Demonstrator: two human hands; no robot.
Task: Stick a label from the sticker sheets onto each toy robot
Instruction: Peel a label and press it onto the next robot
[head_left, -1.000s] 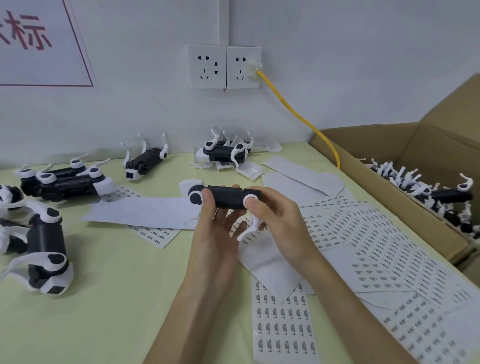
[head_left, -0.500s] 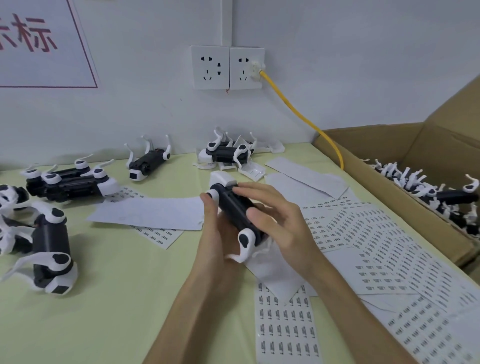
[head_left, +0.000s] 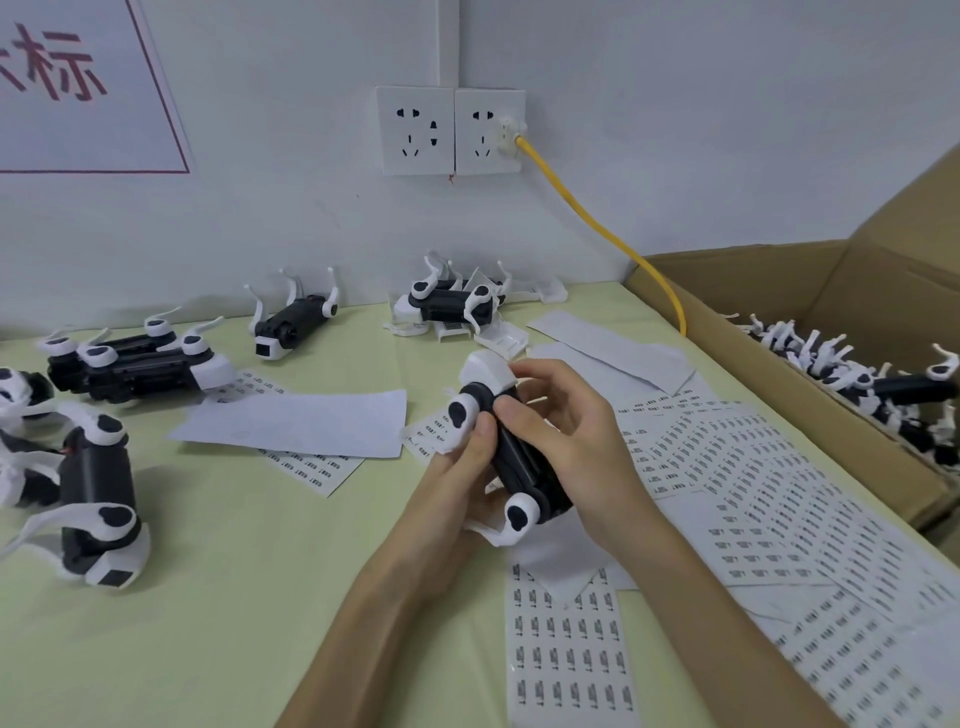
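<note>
A black-and-white toy robot (head_left: 519, 467) is held above the table's middle, its white head pointing away from me. My left hand (head_left: 462, 483) grips it from the left, thumb on the black body. My right hand (head_left: 576, 441) curls over it from the right, thumb pressing the body beside the left thumb. Whether a label sits under the thumbs is hidden. Sticker sheets (head_left: 769, 499) with rows of small printed labels are spread to the right, and another sheet (head_left: 571, 660) lies near the front edge.
Several toy robots lie on their backs at the left (head_left: 98, 499) and along the wall (head_left: 293, 325). An open cardboard box (head_left: 831, 415) at the right holds more robots. A yellow cable (head_left: 597, 223) runs from the wall socket (head_left: 488, 130). Blank backing paper (head_left: 296, 421) lies left of centre.
The robot was turned from lying crosswise to pointing away from me. Both hands shifted round it, and both thumbs now meet on its black body.
</note>
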